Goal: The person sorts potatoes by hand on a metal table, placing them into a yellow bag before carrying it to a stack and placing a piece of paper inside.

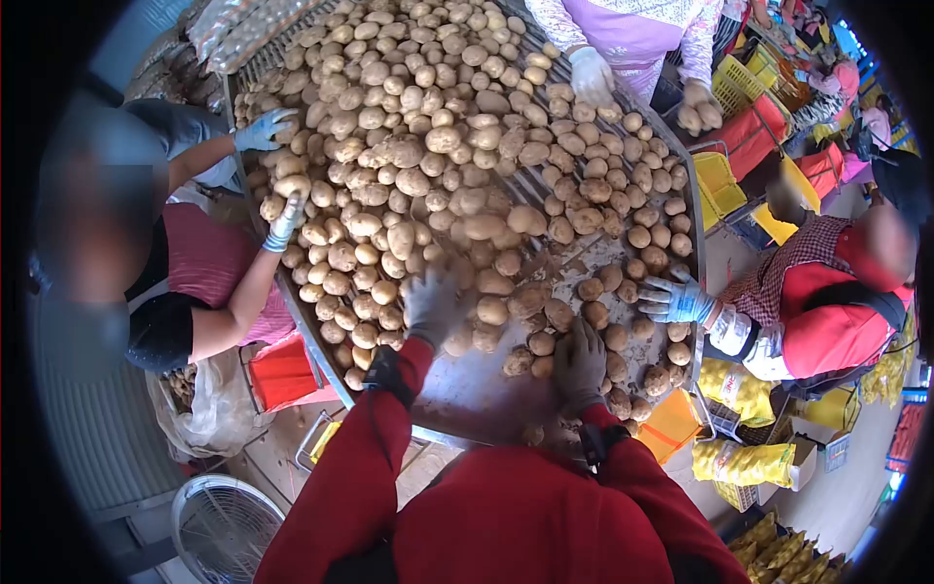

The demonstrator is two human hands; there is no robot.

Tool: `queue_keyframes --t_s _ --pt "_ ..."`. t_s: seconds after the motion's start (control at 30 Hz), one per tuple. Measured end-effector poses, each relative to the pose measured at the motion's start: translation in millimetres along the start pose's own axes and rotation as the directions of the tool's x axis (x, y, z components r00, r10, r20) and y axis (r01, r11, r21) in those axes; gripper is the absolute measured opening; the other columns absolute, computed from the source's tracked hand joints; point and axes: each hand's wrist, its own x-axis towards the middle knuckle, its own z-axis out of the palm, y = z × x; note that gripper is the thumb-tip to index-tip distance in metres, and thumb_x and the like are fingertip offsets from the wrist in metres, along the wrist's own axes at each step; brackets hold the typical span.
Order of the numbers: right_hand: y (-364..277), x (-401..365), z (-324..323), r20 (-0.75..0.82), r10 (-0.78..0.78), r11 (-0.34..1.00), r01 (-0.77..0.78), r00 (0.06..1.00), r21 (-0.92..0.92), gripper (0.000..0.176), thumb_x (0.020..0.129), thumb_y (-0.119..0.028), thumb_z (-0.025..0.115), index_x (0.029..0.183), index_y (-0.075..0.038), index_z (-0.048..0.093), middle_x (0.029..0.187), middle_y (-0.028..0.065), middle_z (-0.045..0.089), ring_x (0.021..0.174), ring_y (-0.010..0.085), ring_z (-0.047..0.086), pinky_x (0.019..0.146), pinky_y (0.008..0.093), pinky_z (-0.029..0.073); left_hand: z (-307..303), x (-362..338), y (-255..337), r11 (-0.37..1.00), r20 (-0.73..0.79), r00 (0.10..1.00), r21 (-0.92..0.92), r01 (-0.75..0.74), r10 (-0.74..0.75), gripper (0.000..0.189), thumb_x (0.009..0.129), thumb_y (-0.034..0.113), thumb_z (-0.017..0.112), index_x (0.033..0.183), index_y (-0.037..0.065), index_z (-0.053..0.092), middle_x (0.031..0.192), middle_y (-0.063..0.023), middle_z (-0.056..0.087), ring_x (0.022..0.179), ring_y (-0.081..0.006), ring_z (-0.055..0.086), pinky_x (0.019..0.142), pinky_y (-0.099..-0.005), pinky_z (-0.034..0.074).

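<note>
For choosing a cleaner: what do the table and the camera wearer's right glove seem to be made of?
Table: probably metal, smooth, smeared; its bare part shines. Right glove: perhaps fabric, matt grey, since it shows no gloss; any coating unclear.

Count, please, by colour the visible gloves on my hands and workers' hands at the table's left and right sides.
Grey, on your left hand and right hand: 2
Blue, on the left side's far hand, near hand and right side's hand: 3
Total: 5

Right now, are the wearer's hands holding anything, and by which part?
Cannot tell: the left hand is blurred among potatoes; the right hand, palm hidden, is beside others, with no clear grip.
</note>
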Motion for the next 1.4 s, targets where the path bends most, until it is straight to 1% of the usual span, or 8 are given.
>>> queue_keyframes --t_s 0.43,0.6,0.73,0.83,0.97,1.1,1.27,1.4 --pt "9.6 -60.2 -28.7 0.04 -0.159 0.964 0.164 0.986 -0.212 0.049 0.097 -0.021 0.059 0.144 -0.01 0.054 0.145 0.0211 0.055 0.132 0.0434 0.053 0.111 0.0548 0.041 84.1 -157.3 -2.9 0.791 -0.266 0.767 -0.028 -0.611 0.584 0.05 0.095 0.036 0.064 0.138 0.009 0.059 0.141 -0.0169 0.056 0.137 -0.0416 0.046 0.113 -0.0624 0.033" --pt "9.1 -56.5 -33.1 0.081 -0.149 0.979 0.158 0.986 -0.125 0.046 0.095 -0.018 0.059 0.14 -0.011 0.058 0.144 0.0196 0.057 0.126 0.0434 0.057 0.109 0.0544 0.044 10.2 -62.4 -131.3 0.97 -0.397 0.887 -0.147 0.192 -0.236 0.052 0.096 0.046 0.059 0.133 0.008 0.061 0.13 -0.019 0.062 0.127 -0.0425 0.053 0.11 -0.053 0.039" --pt "7.1 -55.9 -26.4 0.062 -0.158 0.982 0.163 0.985 -0.096 0.046 0.096 -0.016 0.056 0.141 -0.009 0.057 0.146 0.0223 0.054 0.128 0.0442 0.055 0.108 0.0522 0.044 6.1 -61.8 -112.0 0.923 -0.25 0.889 -0.111 0.368 -0.384 0.049 0.092 0.055 0.06 0.121 0.016 0.065 0.145 -0.0163 0.055 0.133 -0.0429 0.05 0.106 -0.0586 0.041" --pt "8.2 -50.6 -21.9 0.097 -0.226 0.965 0.237 0.969 -0.115 0.048 0.094 -0.023 0.059 0.14 -0.008 0.056 0.146 0.0231 0.053 0.131 0.0437 0.053 0.11 0.0517 0.043 48.2 -82.0 -92.1 0.984 -0.367 0.913 -0.044 0.175 -0.178 0.043 0.087 0.052 0.068 0.118 0.021 0.066 0.132 -0.0168 0.057 0.12 -0.042 0.056 0.098 -0.0559 0.046" --pt "0.9 -54.3 -32.1 0.136 -0.18 0.981 0.188 0.974 -0.047 0.052 0.094 -0.023 0.058 0.143 -0.006 0.052 0.145 0.0251 0.052 0.134 0.0441 0.05 0.111 0.0522 0.041 49.8 -108.0 -18.0 0.989 0.051 0.998 -0.139 0.043 -0.036 0.057 0.094 0.048 0.06 0.139 0.014 0.054 0.143 -0.0187 0.05 0.131 -0.0419 0.048 0.113 -0.0582 0.035" --pt "2.0 -49.9 -30.7 0.118 -0.222 0.97 0.231 0.968 -0.072 0.052 0.094 -0.023 0.059 0.143 -0.005 0.052 0.145 0.0237 0.052 0.136 0.0427 0.049 0.112 0.0534 0.04 67.6 -167.5 28.6 0.933 -0.346 0.914 -0.207 -0.293 0.211 0.058 0.095 0.045 0.06 0.139 0.007 0.052 0.151 -0.0181 0.047 0.133 -0.0397 0.05 0.116 -0.058 0.034" --pt "17.1 -68.9 -32.6 0.117 -0.226 0.952 0.244 0.967 -0.186 0.052 0.094 -0.022 0.06 0.143 -0.007 0.053 0.148 0.0222 0.052 0.136 0.0414 0.051 0.111 0.0522 0.041 2.4 -135.0 -73.4 0.976 -0.325 0.936 -0.205 0.069 -0.134 0.05 0.089 0.039 0.066 0.13 0.01 0.066 0.138 -0.0164 0.058 0.132 -0.0366 0.051 0.108 -0.0539 0.039" --pt "13.3 -65.8 -33.2 0.124 -0.17 0.967 0.19 0.978 -0.167 0.054 0.092 -0.023 0.062 0.143 -0.009 0.054 0.149 0.0216 0.052 0.133 0.0413 0.053 0.108 0.0499 0.043 16.8 -99.1 -117.4 0.874 -0.082 0.899 -0.288 0.392 -0.43 0.085 0.097 0.057 0.049 0.162 0.008 0.027 0.161 -0.0251 0.036 0.151 -0.0435 0.031 0.121 -0.0538 0.026"
